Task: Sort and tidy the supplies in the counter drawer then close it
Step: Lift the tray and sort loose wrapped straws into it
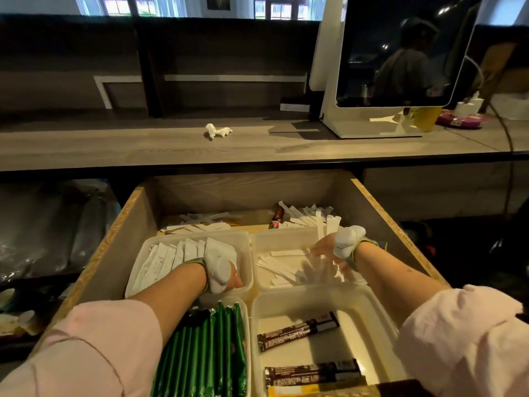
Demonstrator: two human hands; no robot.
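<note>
The wooden drawer (383, 213) stands pulled out, with four plastic tubs inside. My left hand (221, 272) reaches into the back-left tub (246, 247) of white sachets (171, 253), fingers curled at its near right corner. My right hand (337, 247) hovers over the back-right tub (264, 285) of white stick packets (280, 265); its fingers point down, spread and blurred. Green sticks (211, 348) fill the front-left tub. Two brown sticks (297, 330) and a yellow packet (300, 391) lie in the front-right tub (369, 299). Loose white sticks (309, 219) and one brown stick (277, 217) lie behind the tubs.
Above the drawer runs a grey wooden counter (143, 147) with a crumpled tissue (217, 130). A dark screen on a white stand (400, 53) and a yellow cup (426, 118) stand at its right. Plastic-wrapped goods (57, 224) fill the shelf left of the drawer.
</note>
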